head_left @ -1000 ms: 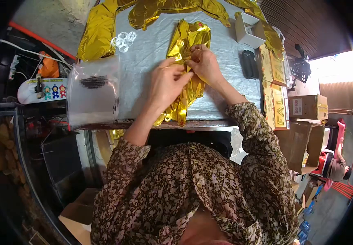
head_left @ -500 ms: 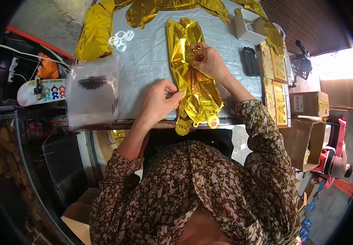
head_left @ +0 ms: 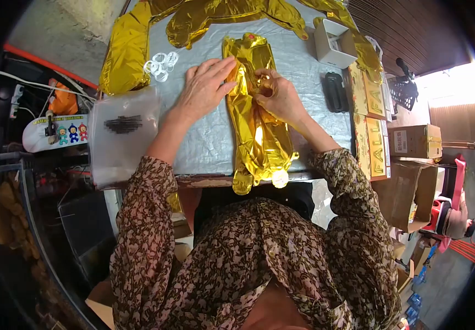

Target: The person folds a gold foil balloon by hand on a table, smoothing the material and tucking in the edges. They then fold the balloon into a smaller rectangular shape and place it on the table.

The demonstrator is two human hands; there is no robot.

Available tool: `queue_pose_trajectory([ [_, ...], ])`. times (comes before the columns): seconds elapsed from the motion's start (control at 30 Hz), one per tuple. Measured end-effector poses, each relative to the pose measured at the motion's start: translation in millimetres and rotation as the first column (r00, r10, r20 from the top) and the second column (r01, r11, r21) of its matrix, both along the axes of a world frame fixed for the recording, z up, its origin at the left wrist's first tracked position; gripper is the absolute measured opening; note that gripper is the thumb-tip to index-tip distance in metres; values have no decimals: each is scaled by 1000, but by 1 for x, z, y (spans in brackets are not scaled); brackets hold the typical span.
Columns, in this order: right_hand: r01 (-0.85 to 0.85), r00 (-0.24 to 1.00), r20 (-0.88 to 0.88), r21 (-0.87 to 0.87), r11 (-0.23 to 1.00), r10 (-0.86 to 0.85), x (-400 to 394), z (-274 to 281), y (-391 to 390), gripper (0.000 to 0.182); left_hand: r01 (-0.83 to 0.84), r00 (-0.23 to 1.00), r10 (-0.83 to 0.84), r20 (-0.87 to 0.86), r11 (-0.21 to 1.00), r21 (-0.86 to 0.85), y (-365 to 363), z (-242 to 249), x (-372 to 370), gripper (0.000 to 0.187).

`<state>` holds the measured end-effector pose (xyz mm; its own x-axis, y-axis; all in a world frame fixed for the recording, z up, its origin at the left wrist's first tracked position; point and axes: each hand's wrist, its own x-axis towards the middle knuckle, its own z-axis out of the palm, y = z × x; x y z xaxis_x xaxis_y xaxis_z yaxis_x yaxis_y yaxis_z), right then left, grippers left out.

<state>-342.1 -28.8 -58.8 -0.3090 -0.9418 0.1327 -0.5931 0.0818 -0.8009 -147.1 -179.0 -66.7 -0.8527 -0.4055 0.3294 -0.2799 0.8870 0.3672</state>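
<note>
A shiny gold foil piece (head_left: 254, 126), folded lengthwise, lies on the grey-covered table, its lower end hanging a little over the front edge. My left hand (head_left: 205, 88) is at the upper left side of the foil, fingers stretched out, with the fingertips touching it. On the foil's right side, my right hand (head_left: 279, 96) has its fingers curled in a pinch on the gold foil. Its fingertips are partly lost against the shiny folds.
White rings (head_left: 161, 66) and clear plastic bags (head_left: 125, 143) lie on the left. More gold foil (head_left: 125, 52) spreads along the back and left. A white box (head_left: 335, 47), a black object (head_left: 335, 92) and patterned boxes (head_left: 370, 146) are on the right.
My left hand has moved up from the foil's lower left side to its upper left, and its fingers have straightened. My right hand stays on the foil with little change.
</note>
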Motion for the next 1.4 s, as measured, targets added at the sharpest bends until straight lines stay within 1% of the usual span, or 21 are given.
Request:
queue_pose_trajectory([
  [0.03,6,1000,-3,37,999,-6,1,4,0,17,1,999,-1,32,1000,-5,-2,-1,-1,56],
  [0.07,7,1000,-2,41,999,-7,1,3,0,17,3,999,-2,33,1000,-2,-2,-2,-2,56],
  [0.13,-16,997,73,21,1000,14,0,2,0,60,-4,999,5,46,999,-32,-2,-5,-3,54],
  [0.27,-27,999,48,56,998,25,0,11,0,64,2,998,1,56,999,-49,0,-7,-5,54],
  [0.33,-36,996,92,234,972,15,1,21,2,12,0,998,3,63,999,-45,0,-9,-6,53],
  [0.37,-35,996,94,236,971,14,0,20,2,12,1,998,2,65,999,-42,-1,-10,-6,53],
  [0.43,-65,997,38,157,985,60,-2,15,3,12,-20,998,22,58,999,-38,0,-13,-5,54],
  [0.47,-63,998,40,161,985,57,-1,11,4,12,-17,998,19,59,999,-35,0,-15,-5,54],
  [0.53,-44,995,-92,-11,999,43,2,8,2,15,-24,998,26,65,999,-29,-1,-12,-5,54],
  [0.57,-44,995,-94,-11,999,43,1,8,1,15,-24,998,26,63,999,-29,-1,-11,-6,54],
  [0.63,32,999,-20,70,997,-31,5,16,2,18,-28,997,31,64,999,-37,-1,-10,-6,54],
  [0.67,33,999,-21,70,997,-32,4,12,2,18,-28,998,30,63,999,-37,-2,-9,-6,54],
  [0.73,-11,997,-77,-2,1000,11,2,5,1,16,10,998,-10,56,1000,5,-8,-6,-7,51],
  [0.83,-1,998,-68,32,999,3,5,9,4,15,27,998,-30,48,998,63,-24,-4,-13,47],
  [0.97,20,999,-49,78,997,-16,5,7,4,14,-1,1000,1,10,1000,-10,-39,-15,-24,46],
  [1.03,23,995,-101,11,1000,-22,6,4,4,13,-14,999,15,36,999,-32,-40,-15,-26,46],
  [1.07,26,995,-100,12,1000,-25,5,3,4,13,-11,999,12,37,999,-31,-41,-16,-27,46],
  [1.13,32,999,-7,85,996,-31,5,5,4,13,-4,1000,4,4,999,-32,-41,-19,-27,48],
  [1.23,34,998,-58,64,997,-30,6,8,4,12,-8,1000,9,17,999,-32,-42,-22,-26,51],
  [1.37,28,999,-27,57,998,-26,4,5,4,11,0,1000,0,27,1000,-20,-43,-23,-27,52],
  [1.4,31,999,-24,86,996,-29,4,8,4,11,-24,999,26,27,997,-68,-42,-25,-28,53],
])
